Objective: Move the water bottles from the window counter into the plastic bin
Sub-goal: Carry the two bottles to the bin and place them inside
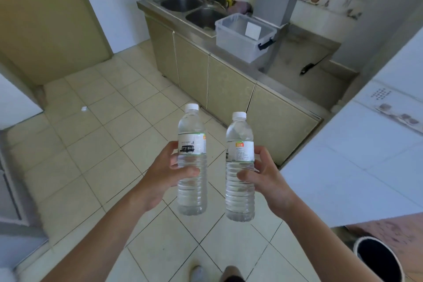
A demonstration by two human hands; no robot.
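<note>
My left hand (167, 173) grips a clear water bottle (191, 142) with a white cap and a white label, held upright over the tiled floor. My right hand (267, 176) grips a second clear water bottle (239, 190), also upright, a little to the right of the first. The two bottles stand close together but apart. The clear plastic bin (233, 39) with a dark blue latch stands open on the steel counter ahead, right of the sink, with a white card inside it.
A double steel sink (183, 3) with a tall faucet sits left of the bin. Beige cabinet doors (226, 84) run below the counter. A white tiled wall corner (357, 162) juts in at the right. A dark round bucket (377, 258) stands at bottom right. A beige door (45, 30) is at the left.
</note>
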